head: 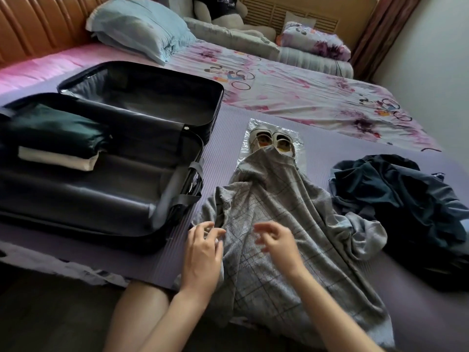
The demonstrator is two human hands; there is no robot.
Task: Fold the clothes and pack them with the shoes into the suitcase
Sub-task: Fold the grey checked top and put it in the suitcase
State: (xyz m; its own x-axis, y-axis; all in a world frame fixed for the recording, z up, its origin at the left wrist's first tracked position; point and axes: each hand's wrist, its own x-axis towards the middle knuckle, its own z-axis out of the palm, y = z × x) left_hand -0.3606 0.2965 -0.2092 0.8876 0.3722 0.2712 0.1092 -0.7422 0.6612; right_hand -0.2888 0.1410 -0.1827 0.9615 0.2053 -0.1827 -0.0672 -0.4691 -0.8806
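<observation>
The grey checked garment lies spread in the middle of the purple mat, its far end draped over part of the shoes, which sit on a plastic bag. It looks soft, light and limp, so it will likely sag and crease unless taken by two edges at once; the left and right side edges seem the best holds. The left hand and right hand hover over its near half, fingers loosely bent, gripping nothing; blur hides any light touch. To the left stands the open suitcase with folded clothes inside; to the right, a dark heap of clothes. The mat covers a bed with a flowered sheet and a blue pillow at the far left
</observation>
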